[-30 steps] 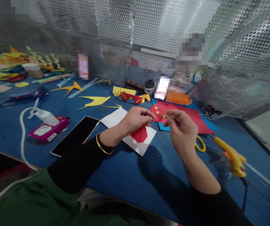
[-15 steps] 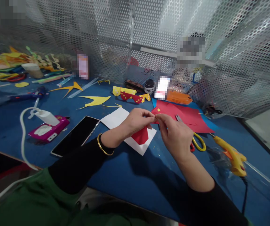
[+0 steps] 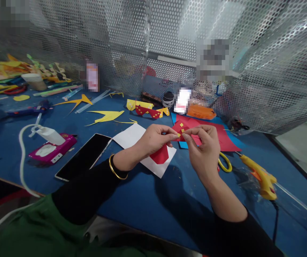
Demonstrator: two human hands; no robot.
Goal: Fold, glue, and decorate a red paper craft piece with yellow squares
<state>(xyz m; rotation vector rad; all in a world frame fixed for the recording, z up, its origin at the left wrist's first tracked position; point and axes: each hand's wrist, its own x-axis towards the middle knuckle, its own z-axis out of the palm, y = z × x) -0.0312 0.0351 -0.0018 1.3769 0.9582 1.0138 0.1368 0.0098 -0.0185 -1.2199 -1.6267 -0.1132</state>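
Observation:
My left hand [image 3: 156, 139] pinches a red paper piece [image 3: 160, 155], part of which shows below its fingers, over a white sheet [image 3: 128, 136]. Small yellow squares [image 3: 181, 125] show on red paper just beyond my fingertips. My right hand [image 3: 204, 150] is closed, thumb and fingertips together beside the yellow squares; whatever it holds is too small to make out. Behind the right hand lie red sheets [image 3: 224, 140] on blue paper. Scissors with a yellow handle [image 3: 225, 162] lie partly hidden by that hand.
On the left are a black phone [image 3: 85, 155], a magenta power strip [image 3: 54, 151] and a blue glue gun [image 3: 27, 110]. A yellow glue gun [image 3: 260, 175] lies right. Farther back stand red and yellow paper shapes [image 3: 146, 111] before a perforated metal screen [image 3: 116, 35].
My right hand has turned and drawn slightly right, away from the left fingertips. More yellow squares now show between the hands. The left hand stays closed near the same spot.

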